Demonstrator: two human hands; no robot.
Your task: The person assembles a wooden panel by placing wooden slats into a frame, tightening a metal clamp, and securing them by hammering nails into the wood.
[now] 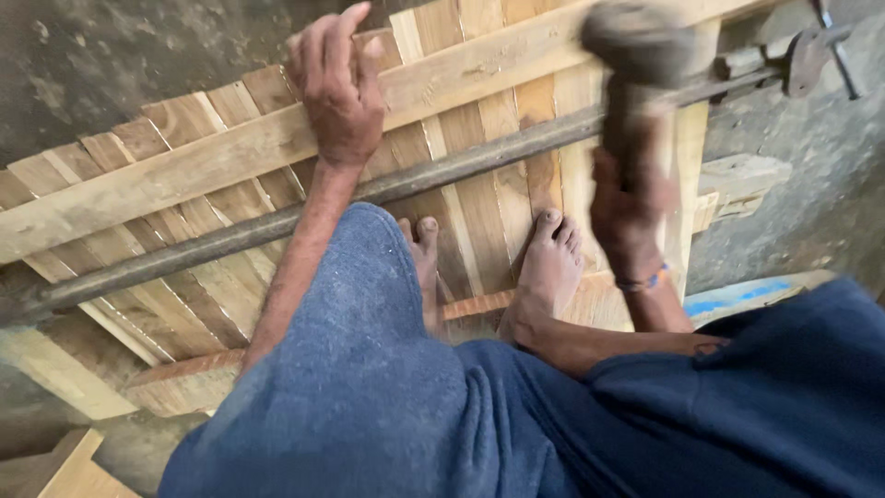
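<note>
Floor: rough grey concrete (111, 55), dusty, with pale wood offcuts (64, 470) at lower left.
Viewpoint: looking straight down past bent knees in blue trousers (369, 397).
Panel: flat board of narrow wooden slats (198, 124) set edge to edge, lying on the floor and filling most of the view.
Batten: long pale strip (184, 166) laid across the slats, running from left edge to upper right.
Clamp: dark metal bar (230, 235) lying across the panel, just beside the batten on the near side; screw end (816, 51) at upper right, off the panel's edge.
Feet: two bare feet (548, 267) planted on the slats, near the bar.
Left hand: left hand (336, 88) palm down on the batten, fingers hooked over its far edge, holding it in place.
Right hand: right hand (631, 207) closed around a handle, wristband (645, 279) just below it.
Hammer: hammer (636, 41) held upright, dark head blurred, above the batten and bar toward the right, well apart from the left hand.
Step in hand: judged as hammering on the clamped panel, batten pinned by hand and feet; exact strike spot hidden by blur.
Next move calls for: a square blow kept well right of the left fingers, steady weight on the batten, feet kept still.
</note>
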